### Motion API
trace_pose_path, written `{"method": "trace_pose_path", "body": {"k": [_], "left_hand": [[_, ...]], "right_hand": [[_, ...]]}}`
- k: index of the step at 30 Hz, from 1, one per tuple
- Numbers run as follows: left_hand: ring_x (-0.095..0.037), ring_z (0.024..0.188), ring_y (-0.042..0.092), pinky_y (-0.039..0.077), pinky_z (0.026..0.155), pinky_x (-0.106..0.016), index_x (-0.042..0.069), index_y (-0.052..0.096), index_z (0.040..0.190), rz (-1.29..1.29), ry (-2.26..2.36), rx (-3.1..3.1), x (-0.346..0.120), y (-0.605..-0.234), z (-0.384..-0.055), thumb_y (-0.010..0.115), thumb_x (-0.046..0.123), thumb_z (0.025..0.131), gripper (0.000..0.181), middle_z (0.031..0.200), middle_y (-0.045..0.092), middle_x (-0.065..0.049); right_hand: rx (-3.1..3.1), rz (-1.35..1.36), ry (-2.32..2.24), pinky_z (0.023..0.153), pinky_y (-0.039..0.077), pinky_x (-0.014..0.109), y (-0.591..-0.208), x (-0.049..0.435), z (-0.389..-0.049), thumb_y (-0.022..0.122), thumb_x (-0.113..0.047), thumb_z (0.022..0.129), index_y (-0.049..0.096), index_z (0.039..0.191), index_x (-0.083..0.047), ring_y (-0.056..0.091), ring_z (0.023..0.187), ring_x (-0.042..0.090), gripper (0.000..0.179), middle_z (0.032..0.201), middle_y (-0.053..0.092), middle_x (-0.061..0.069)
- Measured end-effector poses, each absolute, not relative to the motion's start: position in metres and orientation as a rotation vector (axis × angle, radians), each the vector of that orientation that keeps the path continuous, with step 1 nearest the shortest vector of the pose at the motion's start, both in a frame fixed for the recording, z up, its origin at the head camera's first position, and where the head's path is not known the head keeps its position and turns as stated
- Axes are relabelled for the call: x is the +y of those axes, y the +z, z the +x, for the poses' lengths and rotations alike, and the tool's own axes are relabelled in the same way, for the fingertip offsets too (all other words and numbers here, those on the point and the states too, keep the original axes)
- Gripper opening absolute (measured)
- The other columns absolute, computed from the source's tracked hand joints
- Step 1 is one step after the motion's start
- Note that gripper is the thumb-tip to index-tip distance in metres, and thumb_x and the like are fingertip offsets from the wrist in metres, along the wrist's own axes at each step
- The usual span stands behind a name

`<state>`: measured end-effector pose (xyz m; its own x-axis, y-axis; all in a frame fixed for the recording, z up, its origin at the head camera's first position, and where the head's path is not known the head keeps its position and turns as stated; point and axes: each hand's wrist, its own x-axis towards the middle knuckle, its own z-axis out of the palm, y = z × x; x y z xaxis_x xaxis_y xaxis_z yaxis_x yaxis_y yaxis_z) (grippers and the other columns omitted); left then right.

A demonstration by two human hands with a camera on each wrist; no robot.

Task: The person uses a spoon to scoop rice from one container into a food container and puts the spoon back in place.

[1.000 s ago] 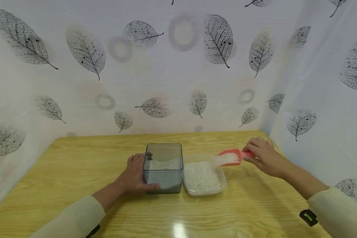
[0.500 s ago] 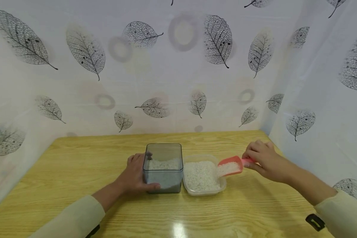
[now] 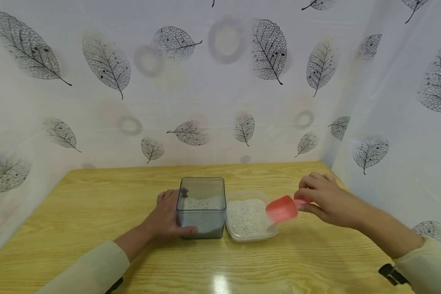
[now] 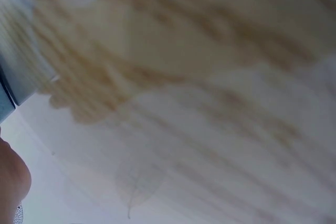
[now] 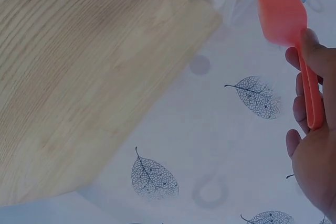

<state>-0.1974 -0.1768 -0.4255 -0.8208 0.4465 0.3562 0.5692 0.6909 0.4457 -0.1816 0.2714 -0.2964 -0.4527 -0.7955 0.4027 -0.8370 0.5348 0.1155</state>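
Observation:
A clear grey plastic container [image 3: 201,224], partly filled with white rice-like grains, stands on the table. My left hand [image 3: 169,216] grips its left side, thumb across the front and fingertips hidden behind. Touching or close to its right side is a low translucent tub [image 3: 255,238] full of the same grains [image 3: 248,216]. My right hand [image 3: 325,200] holds a red scoop [image 3: 282,209] by its handle, thumb against it in the right wrist view. The scoop's bowl is tipped over the tub's right edge, its lower edge blurred, and no grains show in it.
The wooden table [image 3: 106,196] runs back to a white curtain [image 3: 220,90] printed with leaves, which also hangs along both sides. A black strap end [image 3: 392,274] hangs by the right sleeve. The left wrist view shows mostly blurred table and curtain.
The scoop, heaped with grains a second ago, has come down and tipped over at the tub's right edge; its bowl now shows plain red. The left hand and grey container have stayed put.

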Motion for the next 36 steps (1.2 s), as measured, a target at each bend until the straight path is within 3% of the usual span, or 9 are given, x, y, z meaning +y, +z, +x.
{"method": "trace_pose_path", "body": {"k": [4,9,21,27,31,36], "left_hand": [[-0.03,0.121,0.045,0.022,0.109,-0.056,0.001,0.037,0.143,-0.821,-0.813,-2.676,-0.178,-0.426,-0.198,0.075,0.071,0.067,0.109,0.13,0.053,-0.012],[-0.029,0.12,0.045,0.023,0.108,-0.056,0.001,0.038,0.142,-0.832,-0.798,-2.668,-0.178,-0.428,-0.199,0.074,0.073,0.068,0.11,0.131,0.053,-0.012],[-0.028,0.118,0.044,0.024,0.105,-0.054,0.001,0.038,0.142,-0.836,-0.811,-2.647,-0.178,-0.431,-0.202,0.074,0.073,0.068,0.109,0.127,0.053,-0.009],[-0.026,0.119,0.044,0.024,0.107,-0.051,0.003,0.038,0.142,-0.823,-0.796,-2.671,-0.178,-0.428,-0.202,0.075,0.072,0.067,0.109,0.129,0.053,-0.009],[-0.026,0.122,0.044,0.023,0.109,-0.052,0.004,0.037,0.143,-0.808,-0.795,-2.699,-0.177,-0.425,-0.2,0.075,0.072,0.067,0.108,0.131,0.053,-0.008],[-0.026,0.123,0.044,0.022,0.11,-0.053,0.003,0.036,0.144,-0.802,-0.83,-2.708,-0.179,-0.424,-0.198,0.077,0.07,0.068,0.109,0.132,0.053,-0.008]], "right_hand": [[-2.263,1.351,0.087,0.079,0.027,0.038,-0.296,0.259,-0.182,0.039,-0.051,0.102,0.069,0.096,-0.023,0.044,0.094,0.015,0.041,0.097,0.051,-0.009],[-2.124,1.336,0.051,0.075,0.031,0.042,-0.298,0.246,-0.185,0.035,-0.046,0.105,0.069,0.094,-0.02,0.048,0.09,0.022,0.045,0.094,0.053,-0.003],[-2.045,1.26,0.139,0.075,0.028,0.041,-0.266,0.178,-0.197,0.039,-0.045,0.106,0.07,0.099,-0.012,0.044,0.085,0.024,0.046,0.093,0.055,0.005],[-2.102,1.333,-0.01,0.075,0.033,0.04,-0.253,0.131,-0.203,0.067,-0.035,0.093,0.072,0.1,-0.016,0.044,0.087,0.023,0.021,0.095,0.053,0.003],[-2.157,1.382,-0.291,0.074,0.028,0.036,-0.241,0.099,-0.207,0.071,-0.033,0.09,0.072,0.088,-0.021,0.037,0.082,0.02,0.013,0.089,0.048,-0.001],[-2.259,1.427,-0.746,0.077,0.03,0.035,-0.228,0.055,-0.207,0.065,-0.04,0.094,0.07,0.077,-0.024,0.038,0.083,0.018,0.024,0.091,0.055,-0.003]]}}
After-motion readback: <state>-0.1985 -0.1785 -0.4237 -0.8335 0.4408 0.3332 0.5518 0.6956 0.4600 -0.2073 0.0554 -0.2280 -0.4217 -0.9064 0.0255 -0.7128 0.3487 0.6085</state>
